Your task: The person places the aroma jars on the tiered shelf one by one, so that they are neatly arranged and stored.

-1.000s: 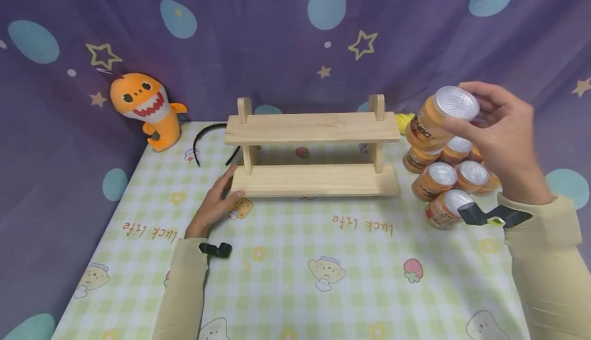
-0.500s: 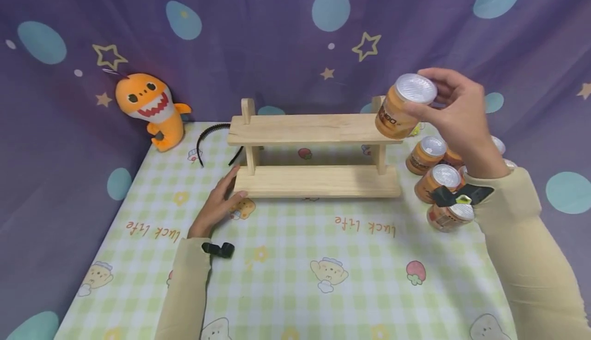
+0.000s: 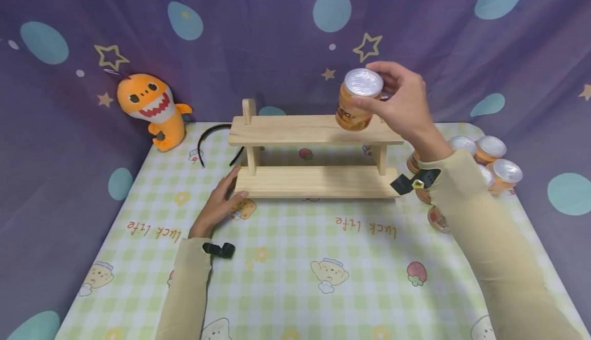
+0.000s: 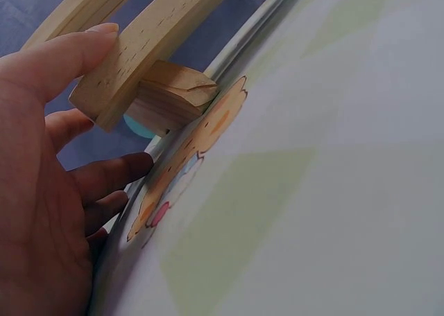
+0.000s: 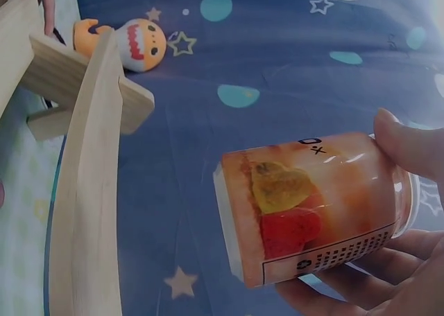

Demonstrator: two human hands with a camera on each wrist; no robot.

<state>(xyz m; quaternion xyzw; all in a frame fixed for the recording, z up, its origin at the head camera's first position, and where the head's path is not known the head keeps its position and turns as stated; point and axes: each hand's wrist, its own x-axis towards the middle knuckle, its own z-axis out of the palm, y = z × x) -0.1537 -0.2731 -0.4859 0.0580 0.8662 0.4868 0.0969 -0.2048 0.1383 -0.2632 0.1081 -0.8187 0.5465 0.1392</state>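
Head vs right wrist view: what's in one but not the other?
Only head: the loose cans on the table and the "luck life" lettering on the cloth.
Only right wrist: the red shape and small print on the held can.
Both: that can, the right hand, the shelf, the shark toy.

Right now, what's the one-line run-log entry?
left hand: touching wooden shelf, left end | right hand: holding orange can, clear of upper board | other cans: rightward on table
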